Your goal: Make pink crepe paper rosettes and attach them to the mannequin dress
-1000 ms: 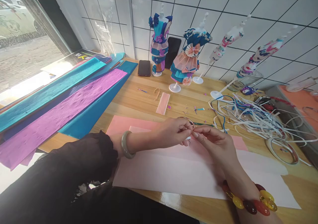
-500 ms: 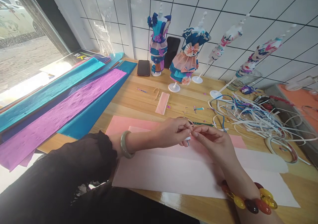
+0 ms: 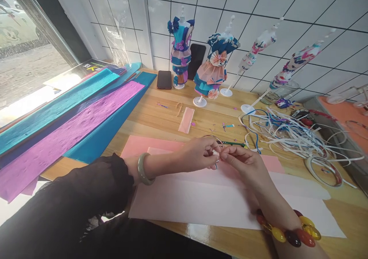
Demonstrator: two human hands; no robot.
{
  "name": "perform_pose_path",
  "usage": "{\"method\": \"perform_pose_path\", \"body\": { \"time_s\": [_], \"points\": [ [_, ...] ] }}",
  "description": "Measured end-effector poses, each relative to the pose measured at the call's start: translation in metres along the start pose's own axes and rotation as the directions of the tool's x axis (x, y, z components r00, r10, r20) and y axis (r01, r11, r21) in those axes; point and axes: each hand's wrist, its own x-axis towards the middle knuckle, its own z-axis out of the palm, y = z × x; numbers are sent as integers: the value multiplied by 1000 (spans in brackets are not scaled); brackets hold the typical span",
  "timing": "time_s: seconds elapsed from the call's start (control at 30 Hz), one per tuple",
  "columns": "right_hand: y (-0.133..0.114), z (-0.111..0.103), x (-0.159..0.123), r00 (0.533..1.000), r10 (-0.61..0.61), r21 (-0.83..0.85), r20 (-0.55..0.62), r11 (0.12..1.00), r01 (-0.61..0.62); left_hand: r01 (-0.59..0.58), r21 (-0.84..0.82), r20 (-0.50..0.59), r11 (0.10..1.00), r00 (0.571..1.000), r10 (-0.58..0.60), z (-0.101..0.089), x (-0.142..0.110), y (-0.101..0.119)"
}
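Observation:
Over the pale pink paper sheets (image 3: 201, 201), my left hand (image 3: 198, 154) pinches a small white piece (image 3: 215, 154) between thumb and fingers. A bit of blue shows just below it, and most of the piece is hidden. My right hand (image 3: 245, 167) meets the left at the fingertips, its thumb and forefinger pressed together on the same spot. Whether it grips the white piece or something smaller, I cannot make out. Behind the fingers lie scissors with green-and-black parts (image 3: 232, 144), partly covered. A short peach paper strip (image 3: 186, 120) rests farther back.
Purple crepe paper (image 3: 109, 113) and turquoise paper (image 3: 71, 105) stretch along the left. Paper-dressed mannequins (image 3: 212, 71) on white stands line the tiled wall, near a phone (image 3: 164, 80). A tangle of white and blue strips (image 3: 281, 132) and a tape roll (image 3: 323, 171) occupy the right.
The white piece now shows higher, between my left thumb and forefinger, where before it was below the fingers. Both hands stay together in nearly the same place. The view has shifted slightly.

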Motion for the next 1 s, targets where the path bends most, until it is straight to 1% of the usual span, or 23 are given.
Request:
{"method": "perform_pose_path", "body": {
  "time_s": [0.23,0.43,0.67,0.83,1.0],
  "points": [
    [-3,1,0,998,19,35,58,999,-21,1,37,-14,999,1000,0,-1,1,-2],
    [-6,2,-1,998,30,29,58,999,-31,34,10,-21,999,999,-34,0,1,-4],
    [-5,2,0,998,29,36,57,999,-31,29,18,-17,999,999,-29,0,1,-4],
    [-2,1,1,997,30,54,78,998,-34,13,38,-6,999,1000,-13,-1,0,-1],
    [7,-4,3,995,37,35,92,999,-40,14,-24,23,1000,1000,-13,-1,0,1]
  ]
}}
